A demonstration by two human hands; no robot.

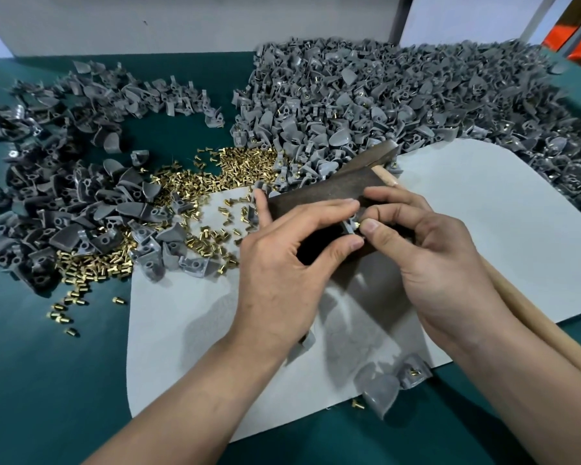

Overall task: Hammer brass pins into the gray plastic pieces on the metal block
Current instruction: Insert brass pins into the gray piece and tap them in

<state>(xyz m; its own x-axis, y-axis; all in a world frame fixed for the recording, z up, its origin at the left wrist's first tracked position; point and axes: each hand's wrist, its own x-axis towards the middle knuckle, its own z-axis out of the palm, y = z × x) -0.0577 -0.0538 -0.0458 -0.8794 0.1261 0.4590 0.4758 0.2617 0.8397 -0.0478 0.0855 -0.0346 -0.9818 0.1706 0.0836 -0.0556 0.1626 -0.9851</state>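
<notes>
A dark metal block (319, 193) lies on a pale mat (483, 203) in the middle of the table. Over the block my left hand (282, 260) pinches a small gray plastic piece (349, 226) between thumb and fingers. My right hand (426, 243) pinches a brass pin (357, 225) at that piece, thumb and forefinger closed on it. A hammer lies beside the block: its dark head (376, 155) points away and its wooden handle (530, 317) runs under my right forearm.
Loose brass pins (195, 182) are heaped left of the block. Gray plastic pieces (64, 196) without pins spread over the green table (47, 380) at left. A large heap of pinned pieces (383, 95) fills the back right. A few pinned pieces (389, 380) lie at the mat's near edge.
</notes>
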